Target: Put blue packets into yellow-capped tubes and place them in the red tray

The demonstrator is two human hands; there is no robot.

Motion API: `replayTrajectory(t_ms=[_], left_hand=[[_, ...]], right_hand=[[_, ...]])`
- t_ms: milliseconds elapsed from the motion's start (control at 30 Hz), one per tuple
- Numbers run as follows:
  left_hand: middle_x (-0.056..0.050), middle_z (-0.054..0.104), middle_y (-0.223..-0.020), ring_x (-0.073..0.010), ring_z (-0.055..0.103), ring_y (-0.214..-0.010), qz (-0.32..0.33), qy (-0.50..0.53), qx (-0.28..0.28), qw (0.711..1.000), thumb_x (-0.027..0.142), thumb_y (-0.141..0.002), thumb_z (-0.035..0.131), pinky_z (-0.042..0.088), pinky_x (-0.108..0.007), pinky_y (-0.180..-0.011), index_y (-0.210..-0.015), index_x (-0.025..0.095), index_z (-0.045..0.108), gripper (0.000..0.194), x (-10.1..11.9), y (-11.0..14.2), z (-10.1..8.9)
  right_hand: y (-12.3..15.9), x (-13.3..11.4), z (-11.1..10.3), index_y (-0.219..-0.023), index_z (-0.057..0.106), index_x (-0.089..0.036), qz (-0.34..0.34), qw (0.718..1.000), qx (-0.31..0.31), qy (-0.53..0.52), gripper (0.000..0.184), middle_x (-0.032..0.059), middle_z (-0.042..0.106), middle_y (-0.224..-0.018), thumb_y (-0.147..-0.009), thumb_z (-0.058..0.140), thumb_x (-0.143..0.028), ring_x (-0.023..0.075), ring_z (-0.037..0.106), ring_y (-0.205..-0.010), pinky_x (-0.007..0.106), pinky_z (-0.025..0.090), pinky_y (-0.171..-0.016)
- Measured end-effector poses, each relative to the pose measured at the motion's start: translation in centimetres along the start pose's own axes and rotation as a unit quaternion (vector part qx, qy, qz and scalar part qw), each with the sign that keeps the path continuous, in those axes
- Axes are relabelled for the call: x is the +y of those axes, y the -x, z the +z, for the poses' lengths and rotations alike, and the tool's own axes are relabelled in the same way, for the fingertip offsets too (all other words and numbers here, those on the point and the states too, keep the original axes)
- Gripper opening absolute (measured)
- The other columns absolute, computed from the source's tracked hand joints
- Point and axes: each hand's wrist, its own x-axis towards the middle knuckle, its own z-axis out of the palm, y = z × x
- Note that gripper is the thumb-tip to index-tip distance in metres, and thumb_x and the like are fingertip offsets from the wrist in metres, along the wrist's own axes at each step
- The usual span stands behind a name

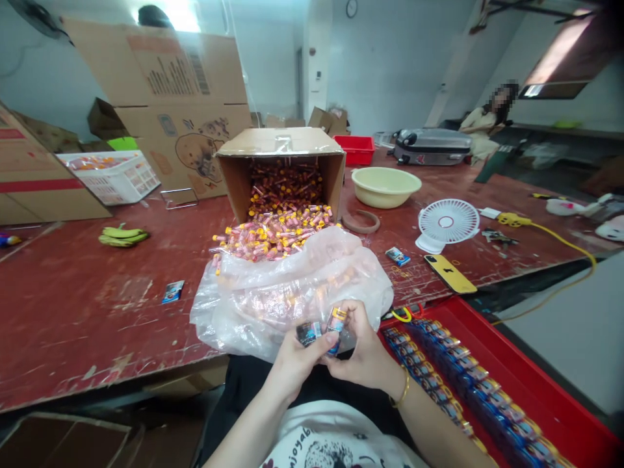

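Observation:
My left hand (298,363) is closed on a small dark-blue printed packet (308,333), and its thumb presses against the thing beside it. That thing is a small tube (338,317) with a yellow-orange end and a blue lower part, gripped by the fingers of my right hand (363,341). Both hands meet above my lap, at the near edge of a crumpled clear plastic bag (292,292). Beyond the bag, many pink tubes with yellow caps (273,233) spill from a cardboard box (283,142) lying on its side.
On the red table (112,312) lie bananas (123,236), blue packets (172,292), a pale basin (385,188), a white fan (448,224) and a yellow phone (451,273). A red tray (526,364) at right holds rows of packed tubes. A person (487,127) sits far right.

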Motion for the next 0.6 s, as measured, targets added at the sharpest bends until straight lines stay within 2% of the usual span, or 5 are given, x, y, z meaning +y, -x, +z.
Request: replayTrajectory(t_ms=[233, 400, 467, 533, 600], left_hand=[[-0.002, 0.059, -0.066, -0.0123, 0.054, -0.065, 0.008, -0.014, 0.007, 1.000, 0.036, -0.069, 0.077, 0.045, -0.023, -0.064, -0.074, 0.010, 0.066, 0.029, 0.0, -0.1, 0.1], [-0.006, 0.065, -0.076, -0.0166, 0.059, -0.072, -0.058, -0.024, 0.011, 0.998, 0.045, -0.072, 0.073, 0.053, -0.028, -0.064, -0.090, 0.012, 0.069, 0.038, 0.2, -0.4, -0.2], [-0.008, 0.068, -0.086, -0.0194, 0.061, -0.075, -0.083, -0.035, 0.025, 0.996, 0.047, -0.071, 0.072, 0.057, -0.033, -0.063, -0.099, 0.013, 0.068, 0.044, 0.3, -0.2, -0.3], [-0.011, 0.068, -0.095, -0.0207, 0.061, -0.078, -0.097, -0.051, 0.048, 0.993, 0.046, -0.070, 0.073, 0.058, -0.033, -0.061, -0.104, 0.013, 0.066, 0.049, 0.1, -0.2, -0.5], [-0.012, 0.069, -0.098, -0.0213, 0.062, -0.080, -0.113, -0.070, 0.050, 0.990, 0.045, -0.069, 0.075, 0.059, -0.033, -0.062, -0.106, 0.012, 0.065, 0.050, -0.2, -0.5, -0.5]], right_hand=[[-0.1, 0.2, 0.2, -0.102, 0.031, -0.024, -0.010, 1.000, 0.000, -0.006, 0.055, -0.0009, 0.050, -0.090, -0.063, 0.066, -0.009, 0.0137, 0.056, -0.079, 0.027, 0.049, -0.070], [0.2, 0.2, -1.0, -0.103, 0.034, -0.024, -0.012, 0.999, 0.037, 0.027, 0.055, -0.0003, 0.048, -0.092, -0.063, 0.069, -0.013, 0.0132, 0.055, -0.081, 0.026, 0.048, -0.071], [1.2, 1.0, -4.1, -0.103, 0.033, -0.024, 0.003, 0.997, 0.070, 0.037, 0.054, 0.0007, 0.051, -0.095, -0.064, 0.069, -0.016, 0.0140, 0.056, -0.085, 0.027, 0.049, -0.074], [3.8, 2.6, -9.2, -0.103, 0.032, -0.025, 0.066, 0.986, 0.131, 0.080, 0.055, 0.0010, 0.053, -0.096, -0.063, 0.070, -0.022, 0.0146, 0.058, -0.085, 0.029, 0.050, -0.075], [8.6, 4.3, -14.8, -0.100, 0.033, -0.024, 0.184, 0.940, 0.221, 0.184, 0.056, -0.0001, 0.055, -0.092, -0.060, 0.072, -0.030, 0.0145, 0.059, -0.079, 0.028, 0.050, -0.071]])
